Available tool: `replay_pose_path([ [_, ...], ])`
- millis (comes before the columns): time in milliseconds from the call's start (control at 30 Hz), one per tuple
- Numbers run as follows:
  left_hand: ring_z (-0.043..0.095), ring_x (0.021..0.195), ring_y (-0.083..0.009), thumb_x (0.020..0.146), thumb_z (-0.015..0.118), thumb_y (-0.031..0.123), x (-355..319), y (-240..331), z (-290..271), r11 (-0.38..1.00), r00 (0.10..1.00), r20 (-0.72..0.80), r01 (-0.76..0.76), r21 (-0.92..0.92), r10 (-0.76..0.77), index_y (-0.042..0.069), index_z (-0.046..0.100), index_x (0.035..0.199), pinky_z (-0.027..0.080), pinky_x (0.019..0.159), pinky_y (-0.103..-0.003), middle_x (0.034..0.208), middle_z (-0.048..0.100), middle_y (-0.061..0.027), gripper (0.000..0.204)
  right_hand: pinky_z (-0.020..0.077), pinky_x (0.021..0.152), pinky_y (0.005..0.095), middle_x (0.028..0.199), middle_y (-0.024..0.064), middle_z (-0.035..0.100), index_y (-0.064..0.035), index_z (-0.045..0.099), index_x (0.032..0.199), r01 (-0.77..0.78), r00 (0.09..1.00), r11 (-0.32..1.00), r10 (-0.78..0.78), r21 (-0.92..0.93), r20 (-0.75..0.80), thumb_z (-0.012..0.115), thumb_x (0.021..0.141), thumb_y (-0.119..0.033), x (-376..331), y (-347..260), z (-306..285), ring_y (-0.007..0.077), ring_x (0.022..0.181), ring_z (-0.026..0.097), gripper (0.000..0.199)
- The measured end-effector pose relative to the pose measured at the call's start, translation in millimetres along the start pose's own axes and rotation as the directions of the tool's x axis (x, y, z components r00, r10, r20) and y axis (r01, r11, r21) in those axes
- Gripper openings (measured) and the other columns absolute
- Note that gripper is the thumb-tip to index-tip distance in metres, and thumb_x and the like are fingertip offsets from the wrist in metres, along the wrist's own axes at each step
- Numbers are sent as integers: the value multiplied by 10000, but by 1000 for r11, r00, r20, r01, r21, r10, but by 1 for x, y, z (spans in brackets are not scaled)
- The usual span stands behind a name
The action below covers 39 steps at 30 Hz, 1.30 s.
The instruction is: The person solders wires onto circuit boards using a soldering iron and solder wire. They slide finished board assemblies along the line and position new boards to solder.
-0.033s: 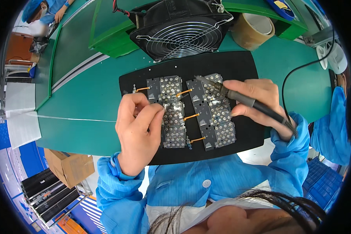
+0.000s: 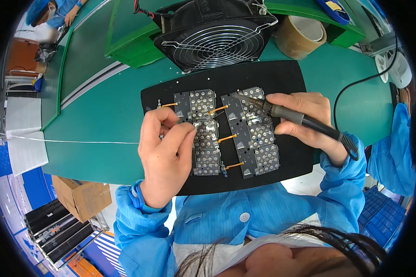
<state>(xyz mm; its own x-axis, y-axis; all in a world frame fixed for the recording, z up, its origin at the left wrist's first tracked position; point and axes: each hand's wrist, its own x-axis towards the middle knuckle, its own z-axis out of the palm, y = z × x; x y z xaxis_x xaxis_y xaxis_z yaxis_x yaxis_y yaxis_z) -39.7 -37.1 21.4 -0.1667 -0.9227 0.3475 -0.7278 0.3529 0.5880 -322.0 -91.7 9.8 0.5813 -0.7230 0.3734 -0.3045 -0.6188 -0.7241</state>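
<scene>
My left hand (image 2: 166,154) is closed, thumb and forefinger pinched on a thin silvery solder wire (image 2: 92,141) that trails off to the left. Its fingertips hover over the left column of circuit boards (image 2: 206,161), covering part of it. My right hand (image 2: 305,117) grips a dark soldering iron (image 2: 289,115) like a pen. The iron's tip points left above the upper part of the right column of circuit boards (image 2: 266,159); whether it touches cannot be told. Short orange flex cables (image 2: 226,138) stick out from the boards' left sides. Both columns lie on a black mat (image 2: 291,152).
Behind the mat stands a black fan (image 2: 217,46) with a wire guard. To its right is a roll of brown tape (image 2: 298,39). The iron's black cord (image 2: 356,81) loops along the right. A cardboard box (image 2: 83,198) sits left, below the green table (image 2: 97,161).
The soldering iron's tip has shifted slightly right and toward me. The cord near its handle has bent a little. My left hand has hardly moved.
</scene>
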Motion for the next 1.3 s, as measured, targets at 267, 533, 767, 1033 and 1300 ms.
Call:
replay_pose_path([
  [267, 562, 756, -223, 691, 725, -95, 2, -5, 10, 997, 993, -83, -82, 7, 82, -24, 655, 824, 459, 615, -294, 989, 542, -137, 166, 539, 599, 312, 809, 148, 697, 23, 683, 1032, -77, 997, 997, 77, 23, 9, 742, 795, -129, 0, 7, 5, 248, 676, 688, 288],
  [533, 563, 743, -219, 693, 721, -92, 7, -6, 15, 994, 992, -65, -105, -14, 104, -23, 653, 820, 457, 606, -295, 990, 544, -132, 160, 525, 573, 306, 774, 133, 686, 17, 684, 1028, -40, 999, 999, 40, 34, -4, 735, 798, -126, -1, 11, 8, 236, 646, 672, 276],
  [767, 568, 748, -218, 704, 711, -86, 13, -7, 23, 993, 991, -60, -117, -25, 116, -20, 654, 818, 463, 604, -294, 1005, 548, -135, 143, 524, 570, 303, 767, 128, 684, 17, 683, 1019, -50, 999, 998, 49, 32, 23, 734, 797, -121, 0, 9, 6, 232, 644, 672, 266],
  [1033, 582, 715, -218, 732, 698, -83, 16, -5, 30, 995, 997, -26, -79, -67, 78, -26, 638, 825, 474, 598, -309, 991, 535, -129, 125, 524, 568, 300, 774, 129, 687, 20, 684, 1008, -42, 999, 998, 41, 47, 8, 745, 782, -120, 0, 12, 7, 233, 646, 673, 273],
  [1300, 573, 703, -233, 764, 699, -55, 20, -11, 46, 972, 987, 114, 131, -195, -111, -19, 634, 902, 459, 586, -326, 948, 477, -115, 157, 470, 526, 292, 739, 127, 663, 33, 672, 1046, -17, 1000, 1000, 17, 17, -12, 715, 797, -155, -3, 17, 9, 221, 599, 640, 315],
])
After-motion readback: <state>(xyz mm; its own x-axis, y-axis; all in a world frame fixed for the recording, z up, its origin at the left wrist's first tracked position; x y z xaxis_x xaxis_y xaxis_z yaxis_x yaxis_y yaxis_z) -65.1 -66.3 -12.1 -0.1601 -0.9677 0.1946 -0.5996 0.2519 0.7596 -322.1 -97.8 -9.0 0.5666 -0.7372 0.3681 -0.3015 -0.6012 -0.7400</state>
